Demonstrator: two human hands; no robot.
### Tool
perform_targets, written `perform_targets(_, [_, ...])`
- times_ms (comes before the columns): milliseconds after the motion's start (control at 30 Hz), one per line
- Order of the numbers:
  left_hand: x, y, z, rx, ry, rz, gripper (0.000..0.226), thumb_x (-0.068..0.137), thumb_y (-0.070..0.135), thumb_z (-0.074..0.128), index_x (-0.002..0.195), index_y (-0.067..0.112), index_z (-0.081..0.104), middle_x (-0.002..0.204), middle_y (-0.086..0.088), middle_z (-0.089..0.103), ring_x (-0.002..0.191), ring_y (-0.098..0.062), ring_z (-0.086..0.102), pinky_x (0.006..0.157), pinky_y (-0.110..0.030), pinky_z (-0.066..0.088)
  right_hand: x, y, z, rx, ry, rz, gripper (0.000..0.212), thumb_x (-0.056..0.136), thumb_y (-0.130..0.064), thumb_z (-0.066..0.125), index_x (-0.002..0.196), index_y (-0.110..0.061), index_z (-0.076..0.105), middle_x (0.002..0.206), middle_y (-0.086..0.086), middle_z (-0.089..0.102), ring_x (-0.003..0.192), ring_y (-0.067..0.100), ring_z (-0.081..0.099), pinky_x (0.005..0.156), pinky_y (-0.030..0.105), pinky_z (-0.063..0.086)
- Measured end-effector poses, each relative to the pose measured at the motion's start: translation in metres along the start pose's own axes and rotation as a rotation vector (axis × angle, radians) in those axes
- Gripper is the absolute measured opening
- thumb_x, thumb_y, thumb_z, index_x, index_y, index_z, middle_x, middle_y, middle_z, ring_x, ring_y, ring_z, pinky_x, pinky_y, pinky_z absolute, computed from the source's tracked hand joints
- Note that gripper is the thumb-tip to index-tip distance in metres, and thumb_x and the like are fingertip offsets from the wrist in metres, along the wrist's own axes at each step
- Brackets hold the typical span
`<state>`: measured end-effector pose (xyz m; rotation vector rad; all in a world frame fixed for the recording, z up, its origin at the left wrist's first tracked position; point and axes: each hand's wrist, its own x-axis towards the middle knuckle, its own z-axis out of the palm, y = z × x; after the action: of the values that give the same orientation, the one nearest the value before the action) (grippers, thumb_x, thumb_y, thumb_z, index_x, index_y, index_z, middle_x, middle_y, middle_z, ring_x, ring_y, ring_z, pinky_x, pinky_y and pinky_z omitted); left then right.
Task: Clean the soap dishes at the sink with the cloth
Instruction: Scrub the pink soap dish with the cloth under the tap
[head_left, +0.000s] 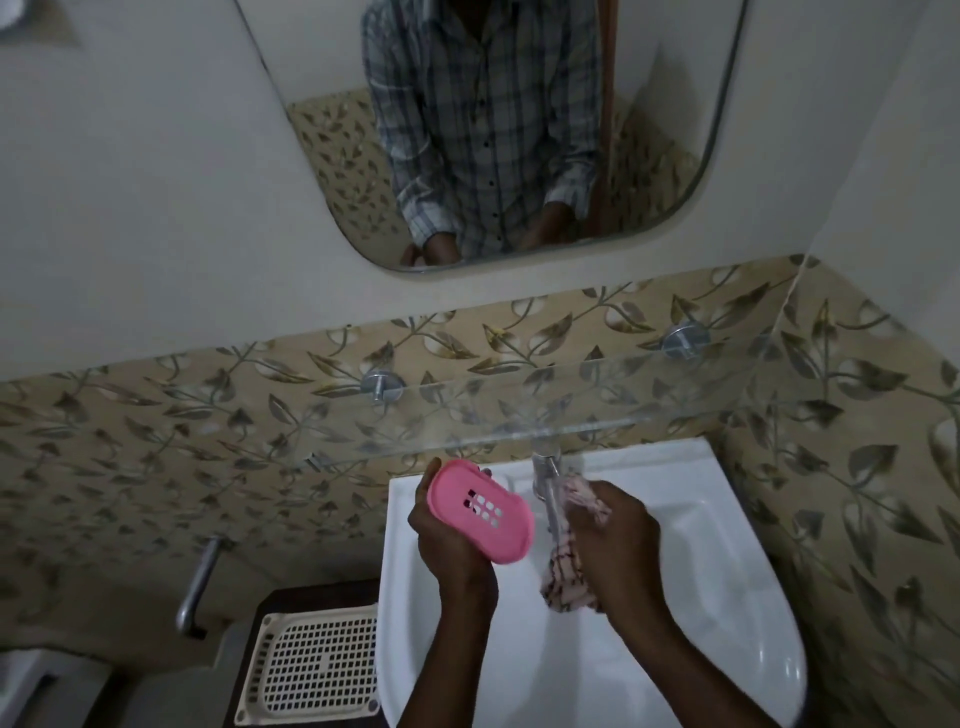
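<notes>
Our two forearms come up from the bottom edge over the white sink (727, 597), and that basin is our landmark. Our left hand (447, 540) is above the sink's left rim, fingers wrapped around the pink soap dish (480, 511), gripping it from below and behind with the dish tilted so its slotted face looks back at us. We can see a small grid of drain holes in the middle of it. Our right hand (613, 540) is over the middle of the sink, clenched on the cloth (566, 582), a pale patterned rag bunched in the fist with one end poking out above the knuckles and the rest hanging below toward the basin. Dish and cloth are just beside each other, not touching. Between them, at the back of the sink, the metal tap (545, 478) points down. Left of the sink, a cream slotted tray (311, 665) lies on a dark surface. Above the sink runs a glass shelf (571, 405) on two metal pegs against leaf-patterned tiles, and higher up the mirror (332, 156) shows a checked shirt.
</notes>
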<state>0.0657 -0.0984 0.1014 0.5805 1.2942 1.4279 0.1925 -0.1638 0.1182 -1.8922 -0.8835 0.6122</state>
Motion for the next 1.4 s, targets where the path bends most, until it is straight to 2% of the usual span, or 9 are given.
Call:
perform_targets(200, [-0.012, -0.017, -0.001, 0.032, -0.076, 0.068, 0.035, 0.103, 0.022, 0.039, 0.126, 0.023, 0.065, 0.103, -0.005, 0.076, 0.085, -0.018, 0.074, 0.061, -0.025, 0.058, -0.026, 0.021, 0.001, 0.762, -0.329, 0.648, 0.035, 0.075, -0.023, 0.082, 0.089, 0.008, 0.073, 0.085, 0.032, 0.072, 0.073, 0.041, 0.069, 0.076, 0.052, 0.057])
perform_targets(400, [-0.015, -0.004, -0.016, -0.307, -0.42, -0.399, 0.067, 0.084, 0.054, 0.047, 0.141, 0.019, 0.053, 0.13, -0.021, 0.063, 0.113, -0.035, 0.064, 0.093, -0.05, 0.05, -0.011, 0.026, -0.013, 0.836, -0.479, 0.548, 0.047, 0.06, -0.012, 0.084, 0.102, 0.005, 0.072, 0.097, 0.034, 0.071, 0.081, 0.043, 0.071, 0.078, 0.047, 0.058])
perform_targets(533, [0.015, 0.032, -0.04, 0.021, -0.79, -0.997, 0.105, 0.075, 0.083, 0.043, 0.14, 0.001, 0.052, 0.137, -0.034, 0.054, 0.114, -0.052, 0.06, 0.092, -0.061, 0.052, 0.015, 0.023, -0.038, 0.678, -0.601, 0.34, 0.037, 0.067, -0.008, 0.084, 0.101, -0.001, 0.074, 0.1, 0.03, 0.072, 0.086, 0.041, 0.071, 0.083, 0.053, 0.057])
perform_targets(667, [0.018, 0.061, -0.033, 0.242, -1.082, -1.17, 0.106, 0.081, 0.083, 0.043, 0.144, -0.002, 0.045, 0.134, -0.036, 0.052, 0.116, -0.051, 0.054, 0.099, -0.059, 0.046, 0.029, 0.014, -0.047, 0.485, -0.596, 0.187, 0.027, 0.072, -0.004, 0.082, 0.098, -0.007, 0.076, 0.095, 0.025, 0.074, 0.086, 0.042, 0.071, 0.083, 0.055, 0.056])
perform_targets(867, [-0.001, 0.05, -0.022, 0.309, -0.88, -1.139, 0.071, 0.083, 0.056, 0.064, 0.129, 0.002, 0.056, 0.118, -0.028, 0.06, 0.09, -0.038, 0.063, 0.079, -0.045, 0.054, 0.024, 0.013, -0.038, 0.344, -0.462, 0.092, 0.023, 0.074, -0.007, 0.081, 0.096, -0.015, 0.076, 0.09, 0.01, 0.078, 0.087, 0.034, 0.073, 0.085, 0.055, 0.057])
perform_targets(1033, [0.002, 0.045, -0.025, 0.205, -0.814, -1.101, 0.065, 0.085, 0.049, 0.06, 0.132, 0.003, 0.053, 0.119, -0.027, 0.055, 0.087, -0.04, 0.06, 0.074, -0.045, 0.053, 0.005, 0.012, -0.035, -0.025, -0.067, -0.42, 0.032, 0.083, 0.0, 0.073, 0.112, -0.013, 0.071, 0.102, -0.003, 0.068, 0.086, 0.002, 0.062, 0.076, 0.002, 0.046])
perform_targets(1167, [-0.002, 0.038, -0.012, 0.275, -0.748, -1.025, 0.045, 0.082, 0.044, 0.063, 0.102, 0.005, 0.07, 0.094, -0.019, 0.069, 0.079, -0.033, 0.066, 0.075, -0.04, 0.054, -0.036, 0.008, -0.008, -0.16, -0.253, -0.703, 0.025, 0.089, -0.014, 0.059, 0.111, -0.013, 0.07, 0.104, -0.013, 0.062, 0.093, -0.003, 0.061, 0.08, 0.021, 0.054])
perform_targets(1233, [-0.001, 0.033, -0.012, 0.251, -0.725, -1.007, 0.044, 0.08, 0.042, 0.064, 0.099, 0.003, 0.071, 0.088, -0.017, 0.069, 0.077, -0.031, 0.067, 0.075, -0.038, 0.055, -0.037, 0.01, -0.005, -0.246, -0.307, -0.881, 0.028, 0.085, -0.011, 0.061, 0.111, -0.012, 0.07, 0.105, -0.001, 0.07, 0.094, 0.011, 0.067, 0.08, 0.028, 0.058])
perform_targets(1400, [-0.004, 0.029, -0.015, 0.163, -0.715, -1.004, 0.047, 0.082, 0.041, 0.063, 0.108, 0.002, 0.068, 0.098, -0.02, 0.065, 0.079, -0.033, 0.063, 0.073, -0.041, 0.054, -0.013, 0.013, -0.007, -0.286, -0.209, -0.788, 0.032, 0.08, 0.004, 0.064, 0.109, -0.007, 0.073, 0.106, 0.011, 0.071, 0.096, 0.027, 0.069, 0.08, 0.035, 0.06])
